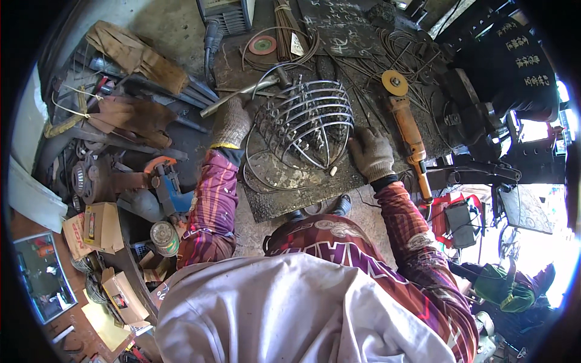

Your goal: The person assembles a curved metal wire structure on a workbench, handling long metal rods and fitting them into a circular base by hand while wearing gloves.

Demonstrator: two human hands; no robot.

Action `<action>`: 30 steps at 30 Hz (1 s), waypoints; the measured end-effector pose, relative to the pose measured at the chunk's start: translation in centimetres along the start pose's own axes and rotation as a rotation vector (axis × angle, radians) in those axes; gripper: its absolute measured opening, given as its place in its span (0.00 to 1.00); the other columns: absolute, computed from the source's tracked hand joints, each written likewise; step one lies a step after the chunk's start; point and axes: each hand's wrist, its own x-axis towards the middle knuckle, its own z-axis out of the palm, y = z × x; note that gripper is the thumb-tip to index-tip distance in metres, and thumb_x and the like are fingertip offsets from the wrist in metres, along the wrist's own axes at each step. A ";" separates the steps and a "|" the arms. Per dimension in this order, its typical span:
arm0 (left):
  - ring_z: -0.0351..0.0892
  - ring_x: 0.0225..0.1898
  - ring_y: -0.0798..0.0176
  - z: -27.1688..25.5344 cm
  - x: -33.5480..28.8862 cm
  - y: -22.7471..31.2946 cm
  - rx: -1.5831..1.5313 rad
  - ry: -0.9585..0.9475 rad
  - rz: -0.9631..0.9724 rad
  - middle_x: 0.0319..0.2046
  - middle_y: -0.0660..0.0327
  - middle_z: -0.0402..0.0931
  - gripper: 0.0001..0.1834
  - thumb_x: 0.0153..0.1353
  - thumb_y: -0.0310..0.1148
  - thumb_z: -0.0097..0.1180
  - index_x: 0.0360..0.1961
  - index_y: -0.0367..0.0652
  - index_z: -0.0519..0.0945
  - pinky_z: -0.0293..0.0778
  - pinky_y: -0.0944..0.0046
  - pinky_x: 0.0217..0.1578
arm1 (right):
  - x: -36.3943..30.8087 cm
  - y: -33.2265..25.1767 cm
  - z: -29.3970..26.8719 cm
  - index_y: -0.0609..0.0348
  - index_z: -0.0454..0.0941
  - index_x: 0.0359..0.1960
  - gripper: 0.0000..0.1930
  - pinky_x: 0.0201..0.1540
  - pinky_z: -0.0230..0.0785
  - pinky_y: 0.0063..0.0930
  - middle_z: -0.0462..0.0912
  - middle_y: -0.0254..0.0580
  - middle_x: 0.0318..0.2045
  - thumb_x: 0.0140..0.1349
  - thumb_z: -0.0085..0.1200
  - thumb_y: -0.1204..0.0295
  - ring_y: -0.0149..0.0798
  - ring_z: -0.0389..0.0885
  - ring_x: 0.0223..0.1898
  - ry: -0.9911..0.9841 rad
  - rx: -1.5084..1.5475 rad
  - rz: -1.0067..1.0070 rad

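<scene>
A domed cage of bent metal rods (324, 124) lies on the dark metal worktable (272, 206). Curved silvery bars cross it, over darker, rough-looking pieces inside. My left hand (232, 124), in a grey knit glove, is closed around the metal handle of a hammer (218, 107) left of the cage. The hammer's head rests near the cage's far left edge. Beside the cage's near right rim, my gloved right hand (372, 154) lies with its thumb and fingers apart. Whether it touches the rim I cannot tell. A thin wire loop (257, 172) curves below the cage's left side.
An orange angle grinder (408, 130) with a yellow disc lies right of my right hand. A reddish disc (262, 45), bundled rods (283, 27) and coiled wire (402, 51) occupy the far side. Clamps, tools and cardboard boxes (103, 227) crowd the left. Another person (508, 284) is at lower right.
</scene>
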 end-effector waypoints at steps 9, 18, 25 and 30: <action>0.85 0.43 0.41 0.2 -6.4 0.0 -0.080 0.304 0.124 0.40 0.42 0.84 0.15 0.69 0.38 0.57 0.46 0.38 0.83 0.78 0.50 0.43 | -0.1 -0.4 -0.4 0.49 0.83 0.55 0.22 0.55 0.75 0.52 0.84 0.55 0.51 0.65 0.58 0.51 0.61 0.82 0.52 -0.046 0.008 0.094; 0.82 0.57 0.53 4.4 -11.6 -2.5 -0.367 0.403 0.081 0.54 0.48 0.82 0.15 0.70 0.30 0.59 0.56 0.35 0.82 0.75 0.57 0.59 | 0.0 -0.2 -0.2 0.50 0.82 0.55 0.23 0.57 0.74 0.51 0.83 0.54 0.53 0.66 0.57 0.50 0.61 0.81 0.54 -0.061 0.055 0.078; 0.81 0.59 0.54 4.5 -11.9 -1.7 -0.513 0.526 0.134 0.57 0.49 0.82 0.15 0.72 0.28 0.57 0.57 0.33 0.81 0.74 0.58 0.61 | -0.2 0.4 0.9 0.56 0.84 0.51 0.20 0.53 0.75 0.49 0.85 0.56 0.48 0.64 0.60 0.57 0.61 0.83 0.50 0.110 0.033 -0.043; 0.82 0.55 0.58 5.4 -11.8 -3.4 -0.654 0.657 0.022 0.57 0.53 0.81 0.16 0.72 0.28 0.58 0.58 0.35 0.80 0.80 0.62 0.53 | 0.0 1.3 1.4 0.51 0.83 0.54 0.23 0.57 0.73 0.52 0.82 0.57 0.53 0.65 0.58 0.50 0.62 0.80 0.55 0.029 0.005 -0.001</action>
